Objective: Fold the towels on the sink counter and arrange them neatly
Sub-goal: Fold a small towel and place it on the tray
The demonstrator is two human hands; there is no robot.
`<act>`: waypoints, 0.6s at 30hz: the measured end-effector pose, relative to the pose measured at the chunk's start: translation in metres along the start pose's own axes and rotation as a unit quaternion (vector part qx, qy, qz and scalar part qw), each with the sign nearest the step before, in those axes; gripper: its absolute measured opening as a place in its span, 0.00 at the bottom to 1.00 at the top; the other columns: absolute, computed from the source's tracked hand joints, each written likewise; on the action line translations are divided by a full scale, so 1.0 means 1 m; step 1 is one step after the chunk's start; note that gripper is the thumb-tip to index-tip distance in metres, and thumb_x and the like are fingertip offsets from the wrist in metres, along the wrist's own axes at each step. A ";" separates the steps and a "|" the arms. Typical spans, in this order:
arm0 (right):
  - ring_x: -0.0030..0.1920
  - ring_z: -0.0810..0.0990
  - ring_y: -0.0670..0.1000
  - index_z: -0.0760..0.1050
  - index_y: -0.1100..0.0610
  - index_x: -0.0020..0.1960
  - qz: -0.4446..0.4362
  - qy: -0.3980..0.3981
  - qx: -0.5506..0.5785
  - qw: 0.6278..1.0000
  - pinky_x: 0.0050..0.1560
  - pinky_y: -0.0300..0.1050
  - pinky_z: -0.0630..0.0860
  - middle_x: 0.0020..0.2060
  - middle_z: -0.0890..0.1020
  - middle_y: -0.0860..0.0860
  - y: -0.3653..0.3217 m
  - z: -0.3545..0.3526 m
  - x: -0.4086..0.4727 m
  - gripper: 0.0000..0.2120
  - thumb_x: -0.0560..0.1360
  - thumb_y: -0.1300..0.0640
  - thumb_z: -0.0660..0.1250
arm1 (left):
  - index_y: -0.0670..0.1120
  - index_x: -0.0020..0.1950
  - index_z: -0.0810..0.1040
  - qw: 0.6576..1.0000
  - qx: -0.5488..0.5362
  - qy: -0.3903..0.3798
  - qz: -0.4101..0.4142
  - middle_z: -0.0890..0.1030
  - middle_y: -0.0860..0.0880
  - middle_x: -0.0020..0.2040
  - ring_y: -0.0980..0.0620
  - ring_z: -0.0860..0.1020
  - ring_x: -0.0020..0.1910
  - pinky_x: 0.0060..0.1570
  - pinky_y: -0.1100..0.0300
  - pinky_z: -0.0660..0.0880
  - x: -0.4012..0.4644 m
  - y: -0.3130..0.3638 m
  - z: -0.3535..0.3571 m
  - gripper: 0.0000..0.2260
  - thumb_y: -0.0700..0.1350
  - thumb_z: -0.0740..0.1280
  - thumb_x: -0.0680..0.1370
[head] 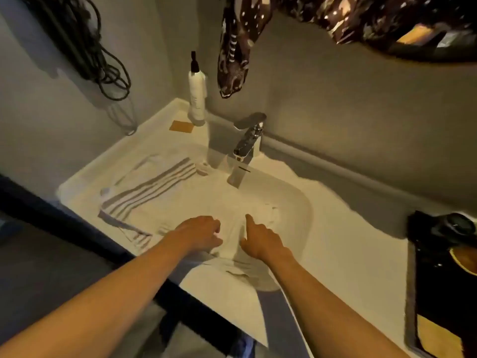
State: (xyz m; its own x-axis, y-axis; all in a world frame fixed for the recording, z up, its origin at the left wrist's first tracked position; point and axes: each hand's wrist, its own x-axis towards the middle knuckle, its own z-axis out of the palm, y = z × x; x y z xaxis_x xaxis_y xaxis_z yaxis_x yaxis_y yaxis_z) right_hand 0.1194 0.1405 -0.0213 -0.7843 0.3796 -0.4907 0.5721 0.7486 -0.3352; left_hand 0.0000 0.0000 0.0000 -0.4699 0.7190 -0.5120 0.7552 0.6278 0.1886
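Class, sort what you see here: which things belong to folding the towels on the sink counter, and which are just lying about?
Belongs to the job:
white towel
striped towel
left hand
right hand
sink counter

Just lying about:
faucet
white bottle
tan card
patterned cloth hanging on the wall
dark cables
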 end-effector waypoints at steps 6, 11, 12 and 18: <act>0.58 0.77 0.59 0.68 0.57 0.66 -0.020 -0.084 0.034 0.996 0.54 0.50 0.73 0.61 0.76 0.57 -0.013 0.053 0.051 0.17 0.79 0.53 0.57 | 0.47 0.62 0.76 0.985 0.072 -0.146 -0.058 0.79 0.47 0.58 0.45 0.79 0.54 0.47 0.55 0.74 0.036 -0.007 0.046 0.14 0.49 0.65 0.78; 0.57 0.77 0.59 0.63 0.56 0.69 -0.019 -0.147 0.045 0.988 0.53 0.51 0.73 0.61 0.76 0.57 -0.018 0.080 0.052 0.23 0.77 0.49 0.59 | 0.46 0.55 0.81 0.983 0.118 -0.129 -0.060 0.82 0.46 0.52 0.45 0.81 0.50 0.49 0.54 0.76 0.043 -0.008 0.054 0.10 0.38 0.63 0.78; 0.58 0.77 0.59 0.61 0.55 0.71 -0.018 -0.158 0.050 0.986 0.54 0.51 0.72 0.62 0.75 0.57 -0.017 0.080 0.049 0.25 0.77 0.47 0.58 | 0.45 0.55 0.81 0.982 0.112 -0.139 -0.056 0.82 0.46 0.51 0.45 0.81 0.48 0.51 0.53 0.77 0.042 -0.008 0.053 0.10 0.39 0.62 0.79; 0.49 0.79 0.53 0.74 0.49 0.61 -0.042 -0.150 0.103 0.982 0.50 0.50 0.74 0.56 0.81 0.50 -0.014 0.064 0.009 0.29 0.72 0.31 0.51 | 0.47 0.56 0.78 0.964 -0.065 -0.255 -0.045 0.80 0.50 0.41 0.51 0.75 0.35 0.40 0.58 0.72 0.026 -0.021 0.014 0.13 0.52 0.70 0.75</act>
State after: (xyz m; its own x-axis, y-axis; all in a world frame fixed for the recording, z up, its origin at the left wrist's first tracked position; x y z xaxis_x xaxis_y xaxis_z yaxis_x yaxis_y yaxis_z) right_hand 0.1197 0.0986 -0.0721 -0.7427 0.1215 -0.6585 0.5691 0.6328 -0.5251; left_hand -0.0218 0.0008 -0.0293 -0.2200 0.4395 -0.8709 0.6422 0.7372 0.2098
